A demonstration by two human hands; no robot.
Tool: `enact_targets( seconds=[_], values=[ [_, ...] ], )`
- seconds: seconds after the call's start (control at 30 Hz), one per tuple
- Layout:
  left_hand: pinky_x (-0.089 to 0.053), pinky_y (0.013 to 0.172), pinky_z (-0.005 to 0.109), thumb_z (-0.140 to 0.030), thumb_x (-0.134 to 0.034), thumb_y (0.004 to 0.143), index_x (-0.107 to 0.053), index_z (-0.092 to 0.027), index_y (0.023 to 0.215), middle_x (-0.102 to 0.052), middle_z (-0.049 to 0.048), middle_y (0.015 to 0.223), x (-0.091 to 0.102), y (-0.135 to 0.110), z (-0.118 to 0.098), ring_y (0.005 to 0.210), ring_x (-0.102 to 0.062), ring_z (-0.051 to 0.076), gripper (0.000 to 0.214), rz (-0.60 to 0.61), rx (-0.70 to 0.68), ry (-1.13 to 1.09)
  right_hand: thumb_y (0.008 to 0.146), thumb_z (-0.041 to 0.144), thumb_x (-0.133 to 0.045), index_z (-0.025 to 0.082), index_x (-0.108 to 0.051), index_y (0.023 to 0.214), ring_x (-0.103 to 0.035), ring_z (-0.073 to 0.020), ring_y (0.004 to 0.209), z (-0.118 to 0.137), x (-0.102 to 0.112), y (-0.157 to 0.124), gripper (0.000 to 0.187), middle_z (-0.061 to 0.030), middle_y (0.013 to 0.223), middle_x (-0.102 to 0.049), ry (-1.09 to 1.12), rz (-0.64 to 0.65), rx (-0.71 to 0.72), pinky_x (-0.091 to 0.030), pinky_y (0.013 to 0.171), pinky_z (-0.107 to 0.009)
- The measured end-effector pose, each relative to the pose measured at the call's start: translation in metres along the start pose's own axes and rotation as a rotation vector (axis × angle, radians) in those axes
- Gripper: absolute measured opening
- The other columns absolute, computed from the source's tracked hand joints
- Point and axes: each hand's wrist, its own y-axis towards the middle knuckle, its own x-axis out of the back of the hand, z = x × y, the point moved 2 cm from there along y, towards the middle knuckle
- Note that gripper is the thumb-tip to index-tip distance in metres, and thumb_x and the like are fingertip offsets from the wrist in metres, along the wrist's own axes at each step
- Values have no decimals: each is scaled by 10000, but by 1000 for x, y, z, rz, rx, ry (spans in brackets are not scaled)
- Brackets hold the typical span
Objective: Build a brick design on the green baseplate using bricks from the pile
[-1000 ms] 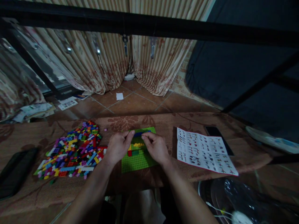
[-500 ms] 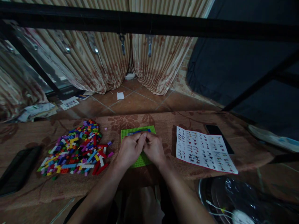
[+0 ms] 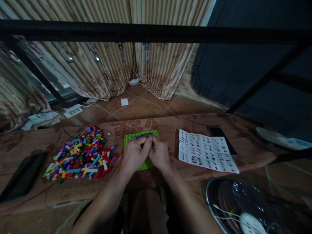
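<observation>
Over the green studded baseplate, at the middle of the cloth-covered bench, the left hand and the right hand meet, with fingers curled and thumbs close together. The grip of each hand is hidden, so I cannot tell whether it is clamped on a piece. Blue bricks show near the baseplate's far edge. To the left lies a pile of mixed toy bricks; to the right, a printed sheet partly covers a black smartphone.
</observation>
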Motion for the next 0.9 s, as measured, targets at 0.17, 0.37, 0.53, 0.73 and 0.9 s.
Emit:
enact_targets(
  seconds=[0.17,0.37,0.53,0.73,0.9],
  values=[
    [-334,557,210,-389,-442,901,-480,-164,568,-415,-38,555,-13,-6,-10,548,-412,87,404,6,-28,-32,886,186,-475,208,-694,920,-646,-192,794,0,17,-9,223,-61,817,-710,-19,-17,-9,-477,754,-285],
    [-302,548,219,-431,-508,880,-440,-171,571,-383,-50,549,-28,-21,-31,538,-374,82,410,-18,-39,16,894,231,-503,210,-700,931,-652,-182,802,-3,35,-20,202,-43,843,-723,65,-51,-1,-474,742,-272],
    [-325,570,213,-429,-601,815,-391,-194,631,-366,-55,613,-43,-52,-38,588,-374,93,365,-86,70,-74,933,317,-495,241,-710,941,-638,-169,773,-9,41,-23,228,-28,843,-722,20,-44,-32,-470,738,-270],
    [-321,562,224,-478,-593,824,-407,-197,642,-376,-59,588,-65,-86,-39,570,-381,99,382,-25,209,-62,938,321,-501,258,-712,922,-639,-170,781,-18,46,-32,221,-26,820,-718,-97,31,41,-463,746,-258],
    [-347,573,228,-488,-530,868,-469,-183,651,-446,-45,578,-87,-97,-51,567,-434,105,379,9,236,-98,939,321,-498,265,-706,931,-648,-169,811,-22,56,-33,215,-21,849,-727,-100,7,26,-466,783,-261]
  ],
)
